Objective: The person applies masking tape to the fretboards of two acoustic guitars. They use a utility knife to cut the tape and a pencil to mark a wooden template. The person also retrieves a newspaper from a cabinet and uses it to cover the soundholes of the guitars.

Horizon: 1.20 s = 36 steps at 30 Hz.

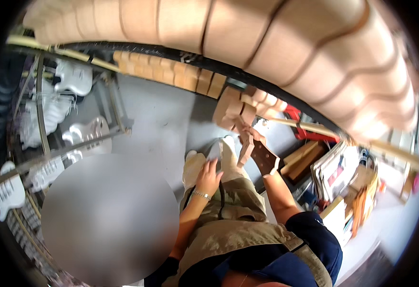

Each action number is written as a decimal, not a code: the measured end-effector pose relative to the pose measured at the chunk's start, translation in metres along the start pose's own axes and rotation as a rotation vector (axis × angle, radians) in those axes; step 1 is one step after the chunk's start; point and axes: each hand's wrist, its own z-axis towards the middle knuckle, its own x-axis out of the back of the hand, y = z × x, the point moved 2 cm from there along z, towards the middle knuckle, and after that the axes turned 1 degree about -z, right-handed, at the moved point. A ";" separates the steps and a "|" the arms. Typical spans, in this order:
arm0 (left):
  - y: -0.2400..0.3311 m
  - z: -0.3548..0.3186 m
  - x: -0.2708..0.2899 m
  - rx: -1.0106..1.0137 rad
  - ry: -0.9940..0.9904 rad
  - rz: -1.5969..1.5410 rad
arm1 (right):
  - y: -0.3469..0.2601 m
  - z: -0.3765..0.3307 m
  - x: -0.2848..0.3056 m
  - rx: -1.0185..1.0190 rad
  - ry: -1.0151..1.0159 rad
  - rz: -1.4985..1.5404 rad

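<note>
My right hand (256,136) is closed on flat wooden guitar parts in front of my legs. One is a dark brown piece (266,160) with round holes, shaped like a guitar headstock. Beside it hangs a lighter wooden piece (246,152); whether the two are joined I cannot tell. My left hand (209,178), with a metal bracelet at the wrist, hovers over my thigh, fingers apart and holding nothing. Just beyond the right hand are thick wooden blocks (229,107) at the end of a lower row.
Pale wooden guitar bodies (238,33) line a rack across the top, above another wooden row (171,71). At left, a metal frame (42,105) carries white guitar bodies (73,76). Papers (331,170) and boards (305,155) stand at right. A blurred round patch hides the lower left.
</note>
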 end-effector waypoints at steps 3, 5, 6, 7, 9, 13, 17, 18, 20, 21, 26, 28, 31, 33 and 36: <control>0.052 0.045 0.025 -0.382 -0.081 0.099 | -0.059 -0.063 0.011 -0.119 0.092 0.097; 0.073 0.045 0.024 -0.704 -0.145 0.044 | -0.112 -0.102 0.019 -0.156 0.216 0.126; 0.076 0.044 0.020 -0.806 -0.318 -0.006 | -0.147 -0.116 0.028 -0.143 0.280 0.119; 0.094 0.037 0.025 -1.014 -0.311 -0.188 | -0.217 -0.121 0.053 -0.140 0.232 -0.113; 0.129 0.008 0.048 -1.092 -0.477 -0.230 | -0.252 -0.166 0.062 -0.303 0.414 -0.029; 0.173 -0.070 0.064 -1.329 -0.857 -0.015 | -0.328 -0.286 0.043 -0.379 0.798 -0.247; 0.186 -0.108 0.057 -1.508 -0.978 -0.009 | -0.385 -0.402 0.018 -0.178 1.212 -0.120; 0.200 -0.126 0.049 -1.287 -1.278 -0.210 | -0.400 -0.438 0.010 -0.221 1.329 -0.183; 0.227 -0.146 0.042 -1.398 -1.319 -0.278 | -0.427 -0.485 -0.013 -0.171 1.718 -0.083; 0.242 -0.150 0.035 -1.531 -1.289 -0.270 | -0.440 -0.502 -0.018 -0.037 1.926 -0.156; 0.329 -0.239 -0.018 -1.001 -1.637 -0.672 | -0.435 -0.629 -0.044 0.218 2.281 -0.576; 0.358 -0.287 -0.048 -0.818 -1.760 -0.596 | -0.421 -0.671 -0.041 0.115 2.356 -0.493; 0.394 -0.357 -0.118 -0.721 -1.929 -0.337 | -0.392 -0.740 -0.011 -0.018 2.400 -0.189; 0.405 -0.393 -0.172 -0.725 -1.918 -0.148 | -0.356 -0.783 0.013 -0.101 2.398 0.059; 0.393 -0.427 -0.253 -0.706 -1.949 0.095 | -0.287 -0.828 0.030 -0.238 2.442 0.284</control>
